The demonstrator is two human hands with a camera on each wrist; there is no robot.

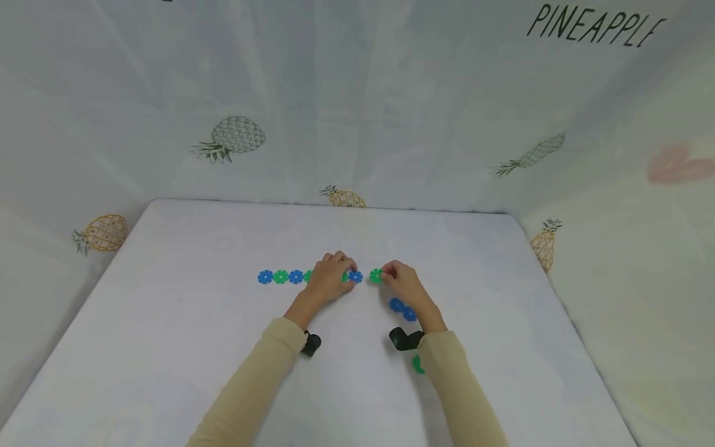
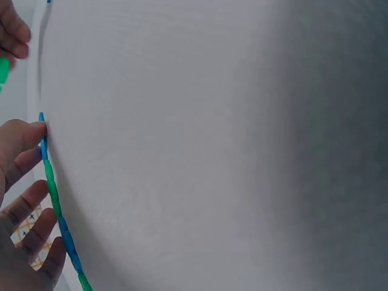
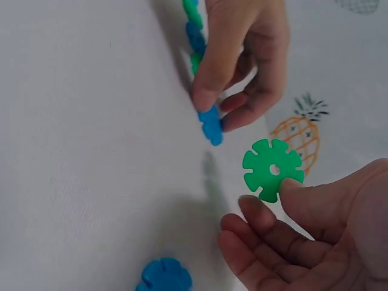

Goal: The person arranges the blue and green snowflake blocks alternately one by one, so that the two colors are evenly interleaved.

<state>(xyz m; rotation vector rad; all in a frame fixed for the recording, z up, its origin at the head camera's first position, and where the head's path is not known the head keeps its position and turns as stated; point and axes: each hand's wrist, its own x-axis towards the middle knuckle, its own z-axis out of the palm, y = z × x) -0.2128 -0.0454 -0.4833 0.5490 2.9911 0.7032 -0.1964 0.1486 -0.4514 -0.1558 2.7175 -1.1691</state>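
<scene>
A row of notched plastic discs, blue and green by turns (image 1: 281,277), runs across the table under my left hand (image 1: 329,277). That hand pinches the blue disc (image 1: 356,277) at the row's right end between thumb and finger; its palm hides the middle of the row. My right hand (image 1: 403,284) pinches a loose green disc (image 3: 264,162) by its edge, a short gap to the right of the blue end disc. In the right wrist view the green disc faces the camera, with its notches and centre hole showing.
Two blue discs (image 1: 403,309) lie beside my right wrist. Another green disc (image 1: 418,364) is partly covered by the right sleeve (image 1: 447,360). A black wrist camera (image 1: 405,339) hangs at that wrist. Behind the white table (image 1: 184,248) hangs a pineapple-print cloth (image 1: 335,93).
</scene>
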